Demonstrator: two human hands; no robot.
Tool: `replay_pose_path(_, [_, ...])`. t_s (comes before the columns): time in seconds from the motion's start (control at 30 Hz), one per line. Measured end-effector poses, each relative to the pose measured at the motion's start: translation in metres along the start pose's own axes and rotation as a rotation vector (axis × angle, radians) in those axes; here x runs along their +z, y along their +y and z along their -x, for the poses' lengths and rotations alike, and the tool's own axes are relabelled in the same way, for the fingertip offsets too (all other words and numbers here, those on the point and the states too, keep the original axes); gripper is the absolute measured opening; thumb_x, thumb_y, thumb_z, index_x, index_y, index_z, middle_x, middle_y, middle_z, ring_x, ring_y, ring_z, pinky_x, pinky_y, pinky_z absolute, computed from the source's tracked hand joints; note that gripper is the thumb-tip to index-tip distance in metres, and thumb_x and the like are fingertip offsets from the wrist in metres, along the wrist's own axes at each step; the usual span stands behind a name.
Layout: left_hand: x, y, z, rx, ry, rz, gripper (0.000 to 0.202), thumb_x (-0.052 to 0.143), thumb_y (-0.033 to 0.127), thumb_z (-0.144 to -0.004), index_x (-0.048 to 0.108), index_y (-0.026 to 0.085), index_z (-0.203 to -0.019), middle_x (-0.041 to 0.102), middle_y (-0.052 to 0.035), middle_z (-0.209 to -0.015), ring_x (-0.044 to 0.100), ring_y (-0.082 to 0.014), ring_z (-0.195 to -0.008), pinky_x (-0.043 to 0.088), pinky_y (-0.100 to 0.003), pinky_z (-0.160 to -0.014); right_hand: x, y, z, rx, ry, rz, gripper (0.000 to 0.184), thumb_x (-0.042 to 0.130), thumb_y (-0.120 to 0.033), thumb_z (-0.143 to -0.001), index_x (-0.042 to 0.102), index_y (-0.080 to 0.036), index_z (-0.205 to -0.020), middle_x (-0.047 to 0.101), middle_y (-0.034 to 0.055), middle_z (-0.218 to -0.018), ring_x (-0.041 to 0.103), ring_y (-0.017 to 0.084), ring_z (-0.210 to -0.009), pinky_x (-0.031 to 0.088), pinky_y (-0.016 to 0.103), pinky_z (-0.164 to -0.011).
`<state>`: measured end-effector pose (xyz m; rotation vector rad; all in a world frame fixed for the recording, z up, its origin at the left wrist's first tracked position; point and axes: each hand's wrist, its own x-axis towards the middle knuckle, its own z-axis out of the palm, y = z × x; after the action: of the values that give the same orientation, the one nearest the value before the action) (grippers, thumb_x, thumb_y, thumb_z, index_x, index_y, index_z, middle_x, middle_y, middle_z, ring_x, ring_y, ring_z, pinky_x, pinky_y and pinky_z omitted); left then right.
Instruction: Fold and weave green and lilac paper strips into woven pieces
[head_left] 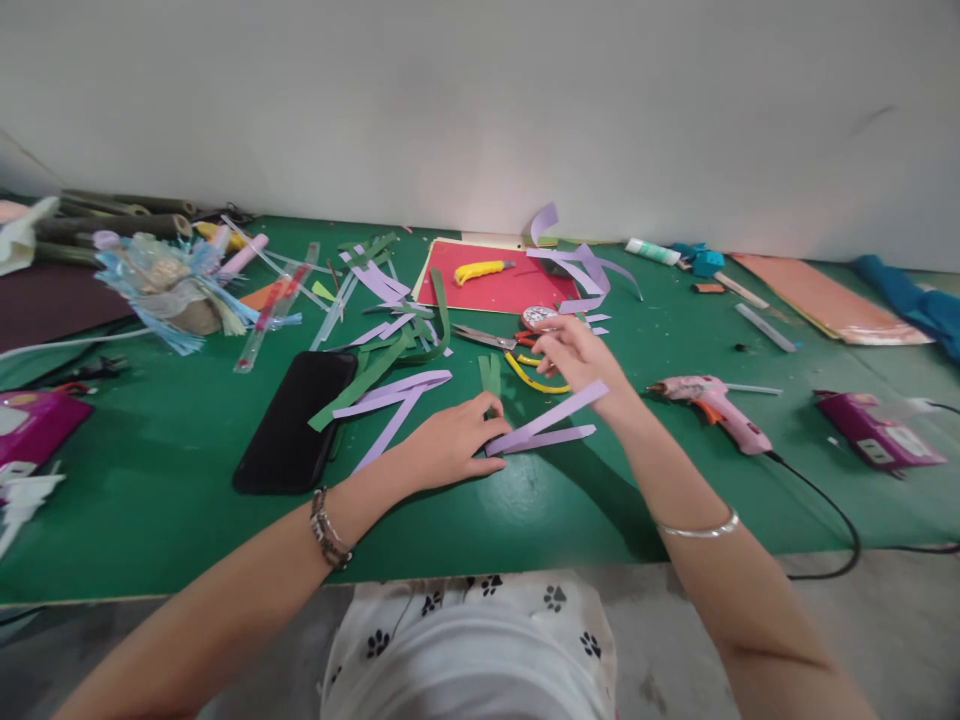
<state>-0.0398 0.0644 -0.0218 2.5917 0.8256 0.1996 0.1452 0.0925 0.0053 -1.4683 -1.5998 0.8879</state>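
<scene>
My left hand (459,440) rests on the green tabletop, thumb and fingers closed on the folded end of a purple paper strip (551,418). The strip's two arms spread to the right, the upper one reaching in front of my right wrist. My right hand (574,352) hovers with its fingers apart over the scissors (495,338), whose red and yellow handles lie just left of and below its fingertips. Whether the fingertips touch the handles I cannot tell. Short green paper strips (490,374) lie just beyond my left hand. Another folded purple strip (397,395) lies beyond my left forearm.
A black phone (296,425) lies on the left, near loose green strips (367,380). Red paper (495,290) with a yellow cutter (480,271) is at the back. A pink glue gun (712,405) and its cord lie right, before a purple box (877,430). Bamboo pieces (120,225) fill the far left.
</scene>
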Motion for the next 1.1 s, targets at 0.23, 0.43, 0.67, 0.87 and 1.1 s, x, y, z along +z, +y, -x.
replay_pose_path(0.23, [0.000,0.001,0.000,0.005,0.001,0.002,0.019,0.051,0.028,-0.078,0.054,0.017,-0.093,0.047,-0.0050,-0.098,0.052,-0.0157,-0.082,0.042,-0.025,-0.067,-0.024,-0.022,0.036,0.020,-0.536,0.336,0.035,0.034,-0.042,-0.082,0.057,-0.016,-0.089,0.060,0.0033,-0.078,0.054,0.012,-0.066,0.041,0.024,-0.060])
replay_pose_path(0.43, [-0.001,0.001,0.001,0.000,0.015,0.005,0.021,0.052,0.031,-0.077,0.053,0.016,-0.092,0.045,-0.0057,-0.101,0.052,-0.0133,-0.072,0.043,-0.024,-0.062,-0.023,-0.025,0.048,0.058,-0.685,0.472,0.027,0.052,-0.032,-0.072,0.058,-0.017,-0.094,0.063,0.0026,-0.076,0.055,0.013,-0.064,0.040,0.022,-0.057])
replay_pose_path(0.67, [0.001,-0.001,0.000,0.027,0.021,-0.086,0.020,0.051,0.030,-0.078,0.055,0.016,-0.092,0.050,-0.0056,-0.097,0.053,-0.0166,-0.081,0.043,-0.026,-0.066,-0.017,-0.011,0.052,0.059,-0.711,0.429,0.020,0.050,-0.020,-0.071,0.058,-0.017,-0.089,0.062,0.0010,-0.069,0.054,0.012,-0.060,0.039,0.022,-0.057])
replay_pose_path(0.87, [0.002,0.000,0.000,-0.014,0.060,-0.095,0.022,0.046,0.032,-0.081,0.056,0.015,-0.090,0.051,-0.0070,-0.099,0.055,-0.0157,-0.077,0.044,-0.025,-0.062,-0.008,-0.009,0.057,0.045,-0.648,0.503,0.018,0.053,-0.020,-0.072,0.059,-0.017,-0.089,0.061,0.0007,-0.069,0.054,0.012,-0.062,0.037,0.022,-0.058])
replay_pose_path(1.1, [0.002,-0.006,0.001,0.043,0.157,-0.164,0.025,0.042,0.030,-0.083,0.060,0.016,-0.095,0.050,-0.0112,-0.111,0.049,-0.0210,-0.100,0.042,-0.032,-0.082,-0.003,-0.006,0.052,-0.074,-0.620,0.626,0.019,0.044,-0.019,-0.080,0.063,-0.016,-0.079,0.061,0.0041,-0.076,0.052,0.013,-0.067,0.034,0.023,-0.061])
